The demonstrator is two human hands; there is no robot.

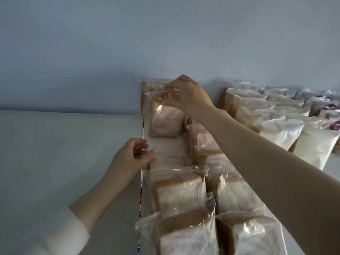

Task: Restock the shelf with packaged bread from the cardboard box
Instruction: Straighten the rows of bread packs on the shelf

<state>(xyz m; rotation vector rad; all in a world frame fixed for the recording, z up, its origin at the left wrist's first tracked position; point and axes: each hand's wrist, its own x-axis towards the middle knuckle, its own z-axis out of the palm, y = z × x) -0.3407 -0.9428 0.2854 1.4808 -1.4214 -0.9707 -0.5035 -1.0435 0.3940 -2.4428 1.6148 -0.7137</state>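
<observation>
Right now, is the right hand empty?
No, the right hand pinches the top of the rearmost bread package on the shelf.

A plain blue-grey wall point(165, 43) fills the top. Below it, on the left, lies a flat pale board point(64, 153). A thin strip point(140, 199) with red and blue marks runs along the board's right edge.

Bare shelf point(168, 145) gap between rear loaf point(165, 124) and front loaves point(180, 190), bread rows point(237, 196) crowding the right
</observation>
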